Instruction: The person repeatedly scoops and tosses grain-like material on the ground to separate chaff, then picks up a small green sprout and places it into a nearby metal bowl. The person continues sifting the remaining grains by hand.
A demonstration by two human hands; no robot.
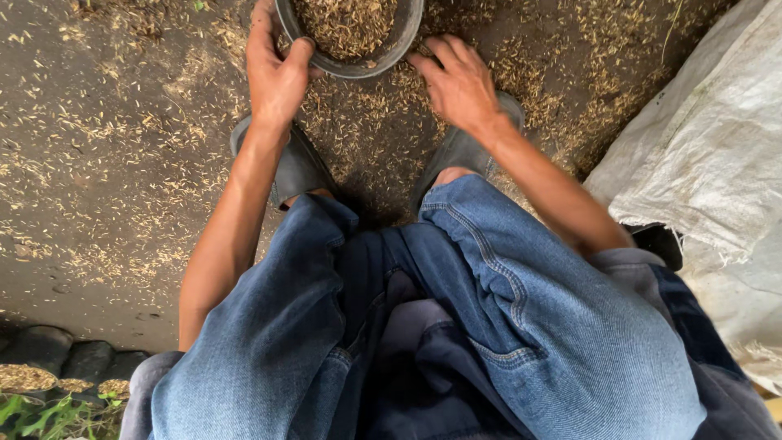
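Observation:
A round dark metal bowl [383,59] partly filled with grain husks sits on the ground at the top of the view. My left hand [275,69] grips its near-left rim, thumb hooked over the edge. My right hand [458,81] rests flat on the scattered grain [358,122] just right of the bowl, fingers spread toward the rim. I squat over both, knees in blue jeans, feet in dark shoes.
Loose husks cover the brown dirt ground [98,163], thickest around the bowl. A white woven sack [709,138] lies along the right side. Dark stones [49,350] and some green leaves edge the bottom left corner.

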